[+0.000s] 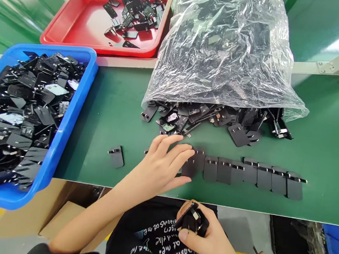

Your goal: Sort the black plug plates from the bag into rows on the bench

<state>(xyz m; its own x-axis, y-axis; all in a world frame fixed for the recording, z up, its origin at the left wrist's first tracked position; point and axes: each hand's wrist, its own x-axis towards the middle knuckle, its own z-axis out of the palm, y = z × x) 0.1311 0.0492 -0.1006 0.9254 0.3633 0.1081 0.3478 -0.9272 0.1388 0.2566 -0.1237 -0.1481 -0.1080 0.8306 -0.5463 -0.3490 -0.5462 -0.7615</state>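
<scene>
My left hand [166, 164] reaches over the table's near side, palm down with its fingers spread. Its fingertips are over or beside a black plug plate [188, 168] in a row; whether they touch it I cannot tell. More black two-pin plug plates [264, 177] continue the row to the right, and a single plug plate [116, 157] lies to the left of the hand. Below the table edge, in front of the dark shirt, my right hand [204, 234] is closed around several black plug pieces [193, 219]. Its fingers partly hide them.
A clear plastic bag [227, 56] spills black pieces [185, 116] onto the green table [109, 97]. A blue bin [82, 94] full of similar parts stands left. Behind it, a red tray [77, 22] holds more. Cardboard boxes [64, 220] stand below the table edge.
</scene>
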